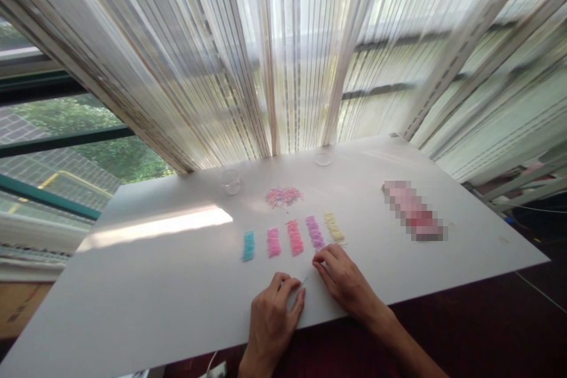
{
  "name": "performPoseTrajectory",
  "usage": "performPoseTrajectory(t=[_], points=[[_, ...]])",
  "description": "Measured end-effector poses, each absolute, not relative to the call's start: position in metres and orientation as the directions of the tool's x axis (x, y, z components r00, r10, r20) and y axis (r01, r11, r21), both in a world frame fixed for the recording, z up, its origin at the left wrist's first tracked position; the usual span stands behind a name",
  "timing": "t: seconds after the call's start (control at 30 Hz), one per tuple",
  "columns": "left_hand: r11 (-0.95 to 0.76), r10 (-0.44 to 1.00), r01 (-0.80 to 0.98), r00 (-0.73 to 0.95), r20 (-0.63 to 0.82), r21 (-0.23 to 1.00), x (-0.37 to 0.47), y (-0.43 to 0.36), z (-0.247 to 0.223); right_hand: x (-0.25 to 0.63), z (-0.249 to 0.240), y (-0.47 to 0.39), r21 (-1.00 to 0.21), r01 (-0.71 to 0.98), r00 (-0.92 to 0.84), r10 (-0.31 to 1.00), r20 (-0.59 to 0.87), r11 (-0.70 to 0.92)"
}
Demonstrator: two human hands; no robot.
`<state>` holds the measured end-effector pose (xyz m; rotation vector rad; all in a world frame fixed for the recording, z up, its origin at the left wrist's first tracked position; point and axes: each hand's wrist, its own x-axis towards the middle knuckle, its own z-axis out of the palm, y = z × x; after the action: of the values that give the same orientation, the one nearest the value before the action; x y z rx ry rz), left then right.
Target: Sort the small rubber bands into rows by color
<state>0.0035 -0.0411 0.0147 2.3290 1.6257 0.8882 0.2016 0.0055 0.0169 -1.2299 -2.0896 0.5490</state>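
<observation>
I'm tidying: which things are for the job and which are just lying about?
Probably for the job: thin bluish piece by the left hand, five coloured patches, mixed pile.
Probably just lying about: clear container, clear round thing, blurred pink thing.

Nearest you on the table [168, 301], your left hand [270, 310] has a strip [304, 280] at its fingertips; your right hand [341, 274] sits to its right. Beyond your hands, five bundles [295, 237] lie side by side. Behind them lies a pile [283, 196], with a cup [231, 183] farther left and a dish [323, 159] behind, to the right. A pixelated object [411, 211] lies far right; a curtain [292, 71] hangs behind.
</observation>
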Motion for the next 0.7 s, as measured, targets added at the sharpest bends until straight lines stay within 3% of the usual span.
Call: performPoseTrajectory(t=[0.3, 0.7], points=[[-0.465, 0.876, 0.778, 0.337, 0.345, 0.423, 0.002, -0.039, 0.013, 0.179, 0.025, 0.023, -0.664, 0.628, -0.286, 0.914, 0.289, 0.406], [-0.413, 0.901, 0.710, 0.228, 0.369, 0.570, -0.033, -0.047, 0.019, 0.139, 0.026, 0.049, -0.558, 0.629, -0.443, 0.839, 0.315, 0.541]])
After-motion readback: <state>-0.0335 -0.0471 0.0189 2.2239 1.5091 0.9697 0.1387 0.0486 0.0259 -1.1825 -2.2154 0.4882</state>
